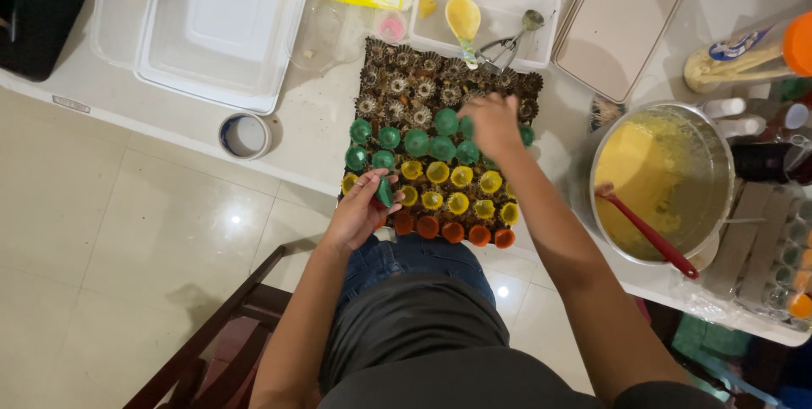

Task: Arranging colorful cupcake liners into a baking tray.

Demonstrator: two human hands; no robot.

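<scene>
Paper-thin green cup liners (pixel 385 192), light and easily crushed, sat pinched by the rim in the left hand (pixel 362 206) at the tray (pixel 440 151) edge; right hand (pixel 491 121) fingers curled, grip unclear.

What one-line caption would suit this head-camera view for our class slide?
Left hand holds green paper cups while right hand reaches over a tray of coloured cups beside a bowl of yellow batter.

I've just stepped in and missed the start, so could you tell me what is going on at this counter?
A person is setting coloured paper cups into a tray of small moulds. The left hand holds a green cup at the tray's near edge, while the right hand reaches over the green row. Yellow and orange rows are filled. A bowl of yellow batter with a red spatula stands alongside.
</scene>
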